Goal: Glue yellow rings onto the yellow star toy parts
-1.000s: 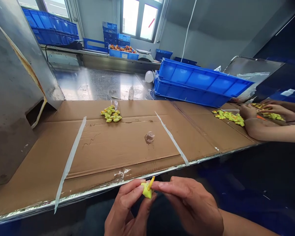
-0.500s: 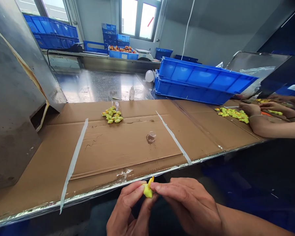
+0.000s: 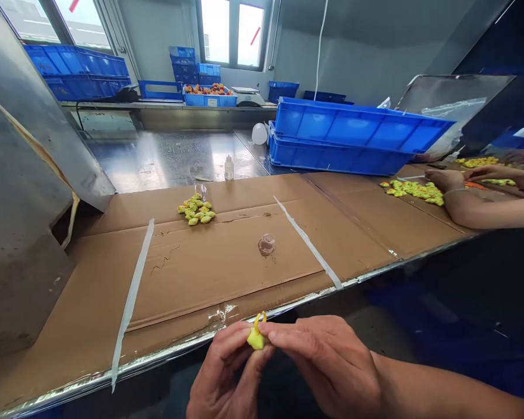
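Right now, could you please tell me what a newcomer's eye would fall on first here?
Probably the stacked blue crates, right of centre, by the far edge of the cardboard. Next, front and centre, the bright yellow piece in the left hand, the right hand touching it. Then the yellow-green pile, left of centre.

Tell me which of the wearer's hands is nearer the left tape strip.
Left. The left hand is right of the tape strip; the right hand is farther right, past the left hand.
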`<state>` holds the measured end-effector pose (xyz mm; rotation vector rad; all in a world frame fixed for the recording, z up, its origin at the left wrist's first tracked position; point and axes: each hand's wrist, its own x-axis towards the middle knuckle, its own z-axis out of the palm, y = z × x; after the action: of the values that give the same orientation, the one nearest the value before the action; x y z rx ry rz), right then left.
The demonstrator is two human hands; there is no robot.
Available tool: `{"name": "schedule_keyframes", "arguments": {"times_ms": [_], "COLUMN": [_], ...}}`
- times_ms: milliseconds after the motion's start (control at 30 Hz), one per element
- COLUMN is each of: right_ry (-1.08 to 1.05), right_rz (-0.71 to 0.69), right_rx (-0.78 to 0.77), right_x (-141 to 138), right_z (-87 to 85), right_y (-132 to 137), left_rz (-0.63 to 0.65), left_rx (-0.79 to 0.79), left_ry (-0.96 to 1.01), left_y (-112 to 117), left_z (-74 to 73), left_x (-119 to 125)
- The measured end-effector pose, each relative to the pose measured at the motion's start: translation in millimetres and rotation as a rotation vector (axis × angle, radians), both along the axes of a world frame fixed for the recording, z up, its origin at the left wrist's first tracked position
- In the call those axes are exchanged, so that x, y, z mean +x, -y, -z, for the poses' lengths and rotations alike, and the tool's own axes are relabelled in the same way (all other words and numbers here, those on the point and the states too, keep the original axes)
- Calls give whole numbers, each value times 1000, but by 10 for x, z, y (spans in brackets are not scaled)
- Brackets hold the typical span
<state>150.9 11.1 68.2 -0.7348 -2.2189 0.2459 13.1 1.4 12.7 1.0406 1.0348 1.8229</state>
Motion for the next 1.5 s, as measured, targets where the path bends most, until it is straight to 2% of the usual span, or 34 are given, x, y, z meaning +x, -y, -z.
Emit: {"name": "schedule_keyframes", "arguments": {"times_ms": [100,233,300,400,467,533,600,733,800,867,933,1033,1133,1367,1500], "right_ry": [9,-6,-3,12,7,1,2,-163,-355,-522,-602,-616,-571,-393,-349], "right_rz": [2,40,36,-54,-99,-109,-103,6,61,53,16,9,21,27,-13], "right_rx": [-22,-11,-14,-24,-35,-42,-33,-27,-161,-362,-513,-565,-501,-230,-201], "right_x": [-12,-12,-3,16,22,23,20,10,-2,-20,-36,-43,-30,29,78], "right_z": [-38,-65,-72,-87,-97,-105,-106,-52,18,101,171,209,188,168,173], "right_y": [26,55,54,28,7,-6,-7,8,13,17,21,25,21,8,-10], "left_rz": [-48,37,-15,-154,-168,-140,-66,223,376,487,569,637,669,744,762], "left_rx": [176,370,362,305,293,221,49,-383,-530,-591,-591,-595,-606,-701,-698], "left_ry": [-121,-420,-466,-443,-427,-319,-96,444,612,707,764,802,826,816,807], "left_y": [-42,-94,-76,-7,29,40,27,-20,-32,-30,-18,-1,5,31,42], "left_z": [48,102,120,136,114,46,-57,-205,-193,-141,-89,-60,-81,-123,-145], "left_x": [-73,-235,-252,-183,-123,-83,-66,-66,-64,-52,-33,-10,-8,-60,-59]}}
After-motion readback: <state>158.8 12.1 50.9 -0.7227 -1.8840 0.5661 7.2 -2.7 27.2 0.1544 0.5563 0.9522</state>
